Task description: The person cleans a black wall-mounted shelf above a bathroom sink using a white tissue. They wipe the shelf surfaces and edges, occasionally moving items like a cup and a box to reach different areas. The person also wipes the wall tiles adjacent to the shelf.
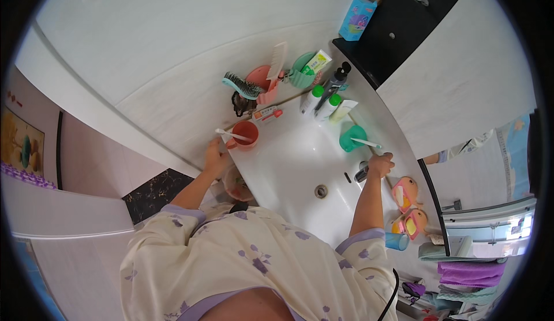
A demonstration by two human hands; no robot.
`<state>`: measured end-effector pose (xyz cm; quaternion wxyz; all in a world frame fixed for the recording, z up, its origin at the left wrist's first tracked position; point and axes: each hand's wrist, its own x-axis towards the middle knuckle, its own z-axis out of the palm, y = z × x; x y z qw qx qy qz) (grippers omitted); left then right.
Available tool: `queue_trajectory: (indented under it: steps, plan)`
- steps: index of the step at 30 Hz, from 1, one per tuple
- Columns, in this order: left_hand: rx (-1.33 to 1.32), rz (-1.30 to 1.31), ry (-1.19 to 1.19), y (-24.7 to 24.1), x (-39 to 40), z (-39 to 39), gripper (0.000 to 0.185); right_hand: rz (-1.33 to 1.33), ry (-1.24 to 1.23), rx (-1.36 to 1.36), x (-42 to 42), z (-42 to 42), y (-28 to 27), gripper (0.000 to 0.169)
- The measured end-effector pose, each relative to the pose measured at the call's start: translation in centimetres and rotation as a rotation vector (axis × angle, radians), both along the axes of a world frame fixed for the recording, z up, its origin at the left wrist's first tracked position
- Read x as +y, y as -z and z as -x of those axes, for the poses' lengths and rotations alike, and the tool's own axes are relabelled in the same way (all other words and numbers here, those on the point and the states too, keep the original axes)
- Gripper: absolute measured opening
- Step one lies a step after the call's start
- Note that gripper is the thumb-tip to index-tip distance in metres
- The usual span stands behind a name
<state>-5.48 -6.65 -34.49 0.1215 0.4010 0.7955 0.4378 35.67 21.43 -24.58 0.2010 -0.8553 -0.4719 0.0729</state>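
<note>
My left hand (pixel 216 158) is at the left edge of the white washbasin (pixel 285 161), close to the handle of a coral-red cup (pixel 245 133). Its fingertips are partly hidden, so whether it grips the edge is unclear. A white toothbrush (pixel 233 135) leans in that cup. At the basin's right side, my right hand (pixel 381 164) is closed over the chrome faucet (pixel 361 172), covering its handle. Just above this hand stands a green cup (pixel 351 138) with a pale toothbrush (pixel 365 142) in it. No water shows around the drain (pixel 320 191).
White bottles with green caps (pixel 311 99), a dark pump bottle (pixel 332 85) and a tube (pixel 343 111) crowd the far corner. Wall cups hold a hairbrush (pixel 241 86) and a comb (pixel 277 60). Fish-shaped soap holders (pixel 405 192) and a blue cup (pixel 397 241) line the right ledge.
</note>
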Motion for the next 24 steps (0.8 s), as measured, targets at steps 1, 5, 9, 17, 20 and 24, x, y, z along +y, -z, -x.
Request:
queue_trajectory:
  steps: [1, 5, 9, 17, 20, 24]
  plan:
    - [0.039, 0.013, -0.002, 0.0, -0.5, 0.2, 0.050, 0.000, 0.001, 0.000, 0.0, -0.1, 0.0, 0.036]
    - [0.056, 0.133, 0.042, -4.4, -2.4, -1.9, 0.049, -0.021, -0.034, -0.005, 0.1, -0.2, 0.5, 0.035]
    - [0.207, -0.070, 0.057, -4.6, -1.1, -2.0, 0.041, -0.038, -0.071, -0.048, 1.1, -1.2, 2.3, 0.036]
    - [0.043, 0.236, 0.247, -4.9, 1.2, -1.3, 0.013, -0.167, -0.060, -0.100, -1.2, -0.4, 0.7, 0.051]
    - [0.102, 0.013, 0.273, -3.1, -0.5, -2.7, 0.013, -0.538, -0.196, -0.292, -3.7, 0.0, -0.8, 0.055]
    - [-0.035, -0.041, 0.298, -3.9, -1.7, -4.9, 0.012, -0.720, -0.599, -0.108, -9.6, 2.6, -1.6, 0.053]
